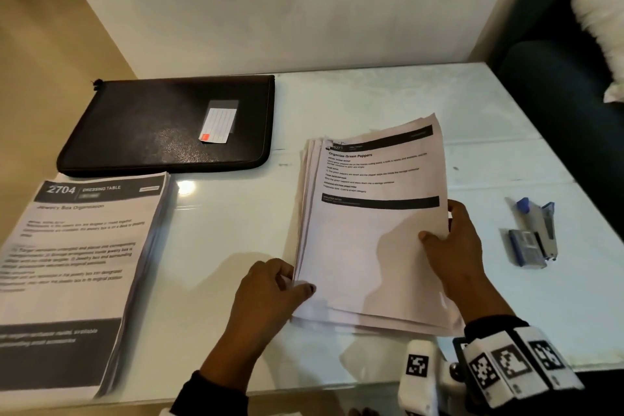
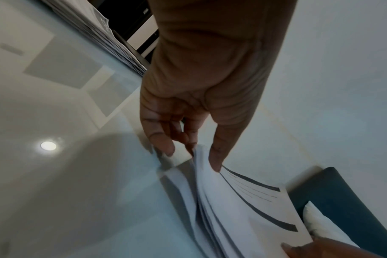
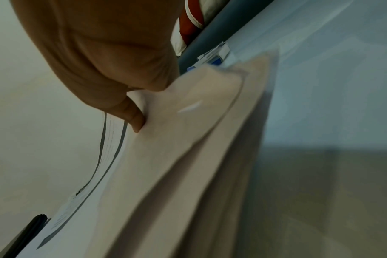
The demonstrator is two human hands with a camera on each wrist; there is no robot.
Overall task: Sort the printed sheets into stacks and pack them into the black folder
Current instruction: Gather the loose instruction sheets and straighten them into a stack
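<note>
A loose stack of printed sheets (image 1: 368, 236) headed "Organize Green Peppers" lies on the glass table, right of centre, its edges fanned. My left hand (image 1: 270, 294) pinches the stack's near left corner, thumb on top (image 2: 214, 157). My right hand (image 1: 452, 246) grips the stack's right edge, thumb pressed on the top sheet (image 3: 132, 118), fingers hidden under the paper. A second, thicker stack (image 1: 77, 263) headed "2704 Dressing Table" lies at the left. The black zipped folder (image 1: 169, 125) lies shut at the back left, a white label on its cover.
A stapler (image 1: 543, 230) and a small blue box of staples (image 1: 525, 248) lie at the right of the table (image 1: 236, 230). A dark sofa with a white pillow (image 1: 601, 10) stands beyond the right edge. A wall runs along the back.
</note>
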